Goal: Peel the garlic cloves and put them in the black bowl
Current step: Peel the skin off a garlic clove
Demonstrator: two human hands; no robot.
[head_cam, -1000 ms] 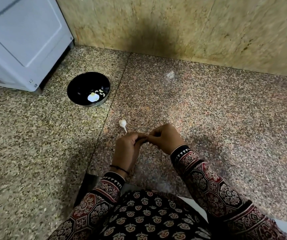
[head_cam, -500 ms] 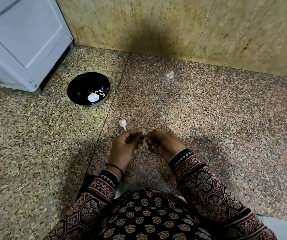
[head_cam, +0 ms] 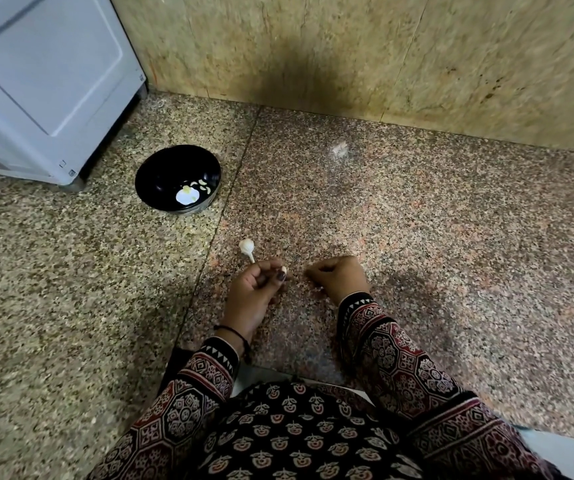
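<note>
Garlic clove point(head_cam: 283, 269) pinched in left grip point(head_cam: 252, 292), right grip point(head_cam: 340, 276) curled, contents unclear, black bowl point(head_cam: 161, 168) holding peeled cloves point(head_cam: 204, 187)

Most of garlic clove point(head_cam: 283, 269) hidden inside left grip point(head_cam: 254, 292); only pale tip shows. Fingers of right grip point(head_cam: 339, 277) curled under: contents hidden. In black bowl point(head_cam: 171, 164), pale bits point(head_cam: 204, 186) too small to tell clove from peel. Top, left edges cut off white appliance point(head_cam: 46, 74).

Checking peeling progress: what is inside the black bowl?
Inside the black bowl lie a few pale peeled cloves beside a round white patch, unclear what. The rim hides the bowl's near inner wall.
</note>
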